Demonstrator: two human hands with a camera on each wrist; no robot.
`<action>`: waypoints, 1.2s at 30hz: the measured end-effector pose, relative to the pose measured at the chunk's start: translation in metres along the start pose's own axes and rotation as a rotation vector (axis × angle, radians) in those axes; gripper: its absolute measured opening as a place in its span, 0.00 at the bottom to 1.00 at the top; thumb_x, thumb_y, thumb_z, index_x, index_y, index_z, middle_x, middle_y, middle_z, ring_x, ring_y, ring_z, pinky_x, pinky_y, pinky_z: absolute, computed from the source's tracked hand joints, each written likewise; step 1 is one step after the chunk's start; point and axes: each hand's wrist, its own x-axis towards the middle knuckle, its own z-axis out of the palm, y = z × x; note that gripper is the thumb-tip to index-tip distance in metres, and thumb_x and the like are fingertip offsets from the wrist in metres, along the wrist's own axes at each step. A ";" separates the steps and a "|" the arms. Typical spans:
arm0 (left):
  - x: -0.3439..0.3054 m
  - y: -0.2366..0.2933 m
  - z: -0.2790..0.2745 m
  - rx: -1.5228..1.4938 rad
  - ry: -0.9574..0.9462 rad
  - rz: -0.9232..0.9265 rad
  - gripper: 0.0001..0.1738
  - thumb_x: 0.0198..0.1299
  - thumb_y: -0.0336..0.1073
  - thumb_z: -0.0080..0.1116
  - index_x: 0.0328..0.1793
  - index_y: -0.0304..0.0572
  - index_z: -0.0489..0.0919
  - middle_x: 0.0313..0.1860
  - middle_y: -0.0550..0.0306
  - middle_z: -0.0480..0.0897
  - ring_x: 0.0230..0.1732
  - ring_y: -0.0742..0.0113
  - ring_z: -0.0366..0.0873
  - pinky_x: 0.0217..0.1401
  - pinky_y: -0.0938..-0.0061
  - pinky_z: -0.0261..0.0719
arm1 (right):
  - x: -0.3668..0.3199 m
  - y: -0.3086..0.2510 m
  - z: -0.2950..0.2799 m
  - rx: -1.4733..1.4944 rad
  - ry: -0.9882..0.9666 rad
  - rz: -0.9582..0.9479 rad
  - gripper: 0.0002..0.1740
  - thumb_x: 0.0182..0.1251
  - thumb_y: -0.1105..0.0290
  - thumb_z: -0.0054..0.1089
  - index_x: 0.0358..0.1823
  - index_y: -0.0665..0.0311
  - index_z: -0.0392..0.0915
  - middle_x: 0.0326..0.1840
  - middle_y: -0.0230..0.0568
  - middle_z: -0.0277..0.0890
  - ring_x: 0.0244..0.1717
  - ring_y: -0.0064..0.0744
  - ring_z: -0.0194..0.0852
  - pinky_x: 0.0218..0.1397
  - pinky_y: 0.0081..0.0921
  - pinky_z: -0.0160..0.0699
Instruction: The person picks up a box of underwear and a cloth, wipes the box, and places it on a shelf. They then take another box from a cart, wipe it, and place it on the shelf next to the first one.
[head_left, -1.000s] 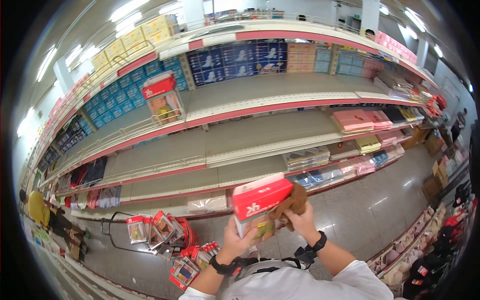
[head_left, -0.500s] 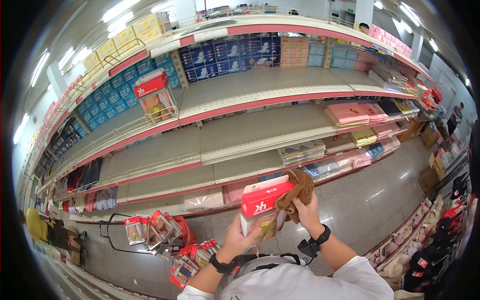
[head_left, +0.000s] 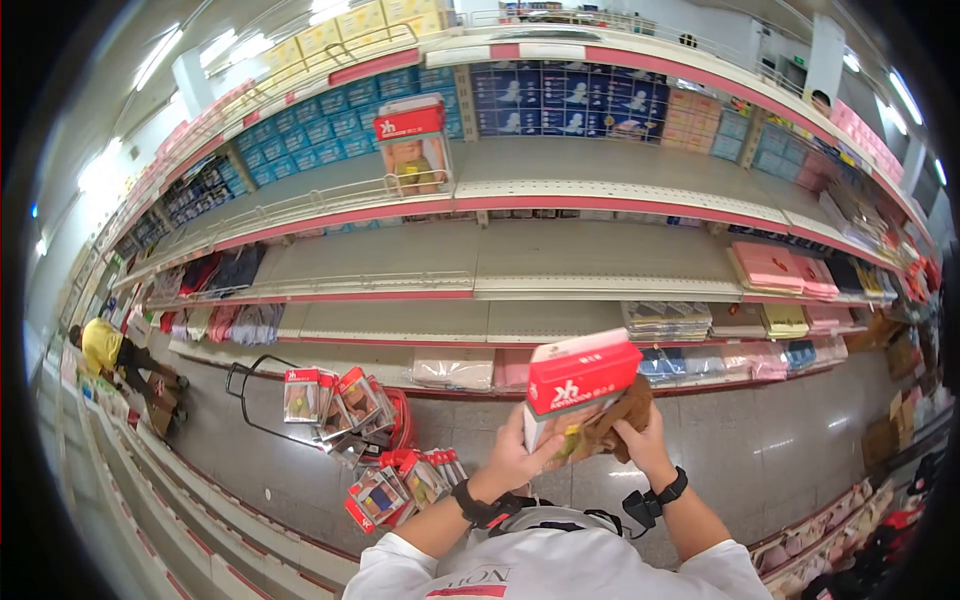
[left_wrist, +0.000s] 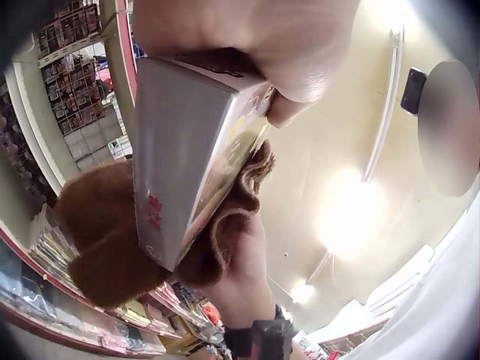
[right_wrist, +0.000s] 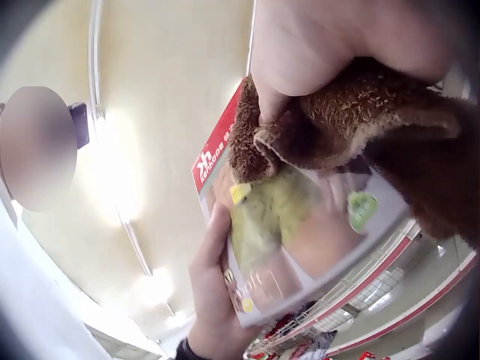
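Observation:
A red and white box (head_left: pixel 580 380) is held up in front of the body, tilted. The left hand (head_left: pixel 512 455) grips its left side; in the left wrist view that hand (left_wrist: pixel 247 45) wraps the box's end (left_wrist: pixel 180 150). A brown cloth (head_left: pixel 622 415) is bunched in the right hand (head_left: pixel 647 440) against the box's right side. In the right wrist view the right hand (right_wrist: pixel 337 45) pinches the cloth (right_wrist: pixel 337 120) over the box's printed front (right_wrist: pixel 285 225), its thumb on the cloth. Part of the cloth hangs behind the box.
A similar box (head_left: pixel 412 150) stands on the upper shelf (head_left: pixel 600 165). On the floor at left are a red basket (head_left: pixel 402 420) with boxes and more boxes (head_left: pixel 380 500) beside it. A person in yellow (head_left: pixel 102 345) bends at far left. Racks of garments (head_left: pixel 860 540) line the lower right.
The head view has swung left, so the shelves appear farther right. Both hands still hold the box and cloth; the cloth has moved from the box's top edge down along its right side.

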 end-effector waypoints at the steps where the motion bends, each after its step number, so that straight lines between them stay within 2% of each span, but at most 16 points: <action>1: -0.002 -0.002 0.000 0.008 -0.043 0.016 0.29 0.55 0.39 0.62 0.60 0.37 0.65 0.47 0.50 0.79 0.47 0.68 0.77 0.51 0.71 0.73 | -0.001 0.000 0.000 0.078 0.049 -0.008 0.23 0.58 0.76 0.59 0.55 0.68 0.66 0.51 0.38 0.72 0.51 0.26 0.72 0.54 0.26 0.72; 6: -0.013 0.008 0.005 0.059 -0.050 -0.049 0.32 0.54 0.43 0.63 0.61 0.39 0.65 0.44 0.48 0.79 0.45 0.64 0.78 0.50 0.70 0.73 | -0.009 0.006 0.000 0.167 0.151 -0.066 0.24 0.63 0.71 0.56 0.58 0.65 0.60 0.51 0.40 0.71 0.48 0.29 0.74 0.49 0.27 0.76; 8: -0.018 0.009 0.002 0.079 -0.240 -0.073 0.37 0.51 0.46 0.65 0.63 0.39 0.64 0.45 0.47 0.80 0.45 0.62 0.79 0.50 0.69 0.74 | -0.012 0.009 -0.001 0.194 0.132 -0.061 0.24 0.64 0.70 0.55 0.59 0.64 0.58 0.52 0.40 0.70 0.50 0.30 0.73 0.49 0.28 0.76; 10: -0.024 0.014 0.004 0.051 -0.338 -0.094 0.39 0.50 0.46 0.66 0.64 0.38 0.62 0.49 0.46 0.78 0.48 0.60 0.77 0.53 0.68 0.72 | -0.014 0.008 0.001 0.415 0.266 -0.001 0.22 0.67 0.71 0.51 0.60 0.63 0.57 0.55 0.39 0.68 0.52 0.30 0.72 0.52 0.30 0.76; 12: -0.030 0.018 0.008 -0.013 -0.536 -0.142 0.43 0.48 0.46 0.67 0.67 0.36 0.60 0.56 0.43 0.74 0.55 0.58 0.74 0.58 0.66 0.69 | -0.020 0.005 0.004 0.439 0.252 0.069 0.22 0.68 0.71 0.49 0.62 0.61 0.56 0.57 0.38 0.66 0.55 0.31 0.70 0.55 0.31 0.73; 14: -0.039 0.011 0.014 -0.052 -0.516 -0.118 0.42 0.49 0.45 0.66 0.67 0.35 0.59 0.59 0.46 0.71 0.59 0.61 0.69 0.61 0.66 0.66 | -0.023 0.004 0.019 0.408 0.306 0.019 0.24 0.69 0.72 0.48 0.64 0.62 0.55 0.59 0.39 0.64 0.57 0.31 0.67 0.57 0.29 0.70; 15: -0.043 0.002 0.013 -0.210 -0.548 -0.232 0.41 0.51 0.44 0.65 0.67 0.35 0.59 0.59 0.49 0.71 0.59 0.63 0.67 0.61 0.67 0.65 | -0.023 -0.006 0.025 0.428 0.315 0.056 0.28 0.65 0.77 0.50 0.65 0.65 0.54 0.61 0.42 0.62 0.61 0.33 0.62 0.63 0.30 0.62; 16: -0.047 -0.006 0.011 -0.369 -0.574 -0.342 0.39 0.53 0.43 0.64 0.67 0.36 0.59 0.59 0.52 0.70 0.59 0.65 0.66 0.61 0.69 0.65 | -0.023 -0.011 0.033 0.442 0.279 0.055 0.28 0.65 0.77 0.50 0.65 0.65 0.54 0.61 0.42 0.62 0.61 0.33 0.62 0.63 0.30 0.62; 18: -0.054 -0.023 0.011 -0.441 -0.542 -0.347 0.37 0.55 0.43 0.62 0.66 0.36 0.59 0.57 0.54 0.70 0.58 0.66 0.65 0.60 0.70 0.65 | -0.027 -0.010 0.045 0.094 0.301 -0.042 0.29 0.63 0.77 0.52 0.65 0.68 0.53 0.61 0.43 0.61 0.62 0.34 0.61 0.65 0.31 0.59; 20: -0.057 -0.031 0.009 -0.509 -0.510 -0.332 0.35 0.58 0.43 0.60 0.66 0.37 0.59 0.55 0.56 0.70 0.57 0.68 0.65 0.60 0.71 0.65 | -0.028 -0.004 0.049 -0.099 0.155 -0.088 0.33 0.60 0.76 0.55 0.65 0.69 0.52 0.61 0.46 0.59 0.63 0.36 0.59 0.66 0.31 0.56; 24: -0.044 -0.013 -0.005 -0.490 -0.405 -0.300 0.33 0.61 0.44 0.57 0.65 0.38 0.58 0.49 0.59 0.69 0.51 0.70 0.65 0.55 0.73 0.67 | -0.008 0.028 0.058 -0.183 0.049 -0.271 0.36 0.55 0.80 0.52 0.66 0.70 0.49 0.64 0.48 0.54 0.66 0.39 0.52 0.69 0.34 0.49; 28: -0.030 0.019 -0.024 -0.383 -0.332 -0.271 0.35 0.59 0.43 0.59 0.67 0.38 0.56 0.47 0.61 0.68 0.48 0.72 0.65 0.51 0.74 0.68 | 0.017 0.031 0.072 -0.104 -0.049 -0.245 0.34 0.56 0.79 0.52 0.66 0.71 0.50 0.64 0.47 0.55 0.66 0.38 0.53 0.69 0.33 0.50; 29: -0.027 0.014 -0.032 -0.299 -0.393 -0.376 0.41 0.56 0.41 0.62 0.69 0.38 0.52 0.52 0.58 0.68 0.53 0.69 0.65 0.56 0.71 0.66 | 0.023 0.026 0.078 -0.050 -0.061 -0.208 0.34 0.58 0.76 0.54 0.65 0.70 0.52 0.63 0.46 0.56 0.64 0.37 0.56 0.68 0.32 0.52; 30: -0.025 0.015 -0.040 -0.292 -0.381 -0.368 0.41 0.56 0.41 0.62 0.69 0.38 0.52 0.52 0.58 0.68 0.53 0.69 0.65 0.56 0.71 0.66 | 0.032 0.020 0.084 -0.046 -0.074 -0.216 0.34 0.58 0.76 0.54 0.65 0.70 0.52 0.63 0.46 0.56 0.64 0.37 0.56 0.68 0.32 0.52; 33: -0.026 0.027 -0.059 -0.162 -0.403 -0.261 0.45 0.50 0.38 0.66 0.70 0.37 0.51 0.58 0.53 0.67 0.60 0.66 0.62 0.63 0.68 0.62 | 0.047 0.003 0.102 0.049 -0.279 -0.118 0.34 0.59 0.73 0.58 0.65 0.70 0.52 0.63 0.44 0.58 0.64 0.34 0.57 0.67 0.31 0.55; 36: -0.027 0.027 -0.079 -0.089 -0.343 -0.189 0.48 0.46 0.38 0.67 0.71 0.36 0.51 0.64 0.50 0.64 0.65 0.64 0.58 0.68 0.66 0.55 | 0.054 -0.010 0.129 0.102 -0.251 -0.101 0.35 0.58 0.71 0.59 0.64 0.70 0.53 0.63 0.43 0.59 0.63 0.33 0.57 0.67 0.30 0.55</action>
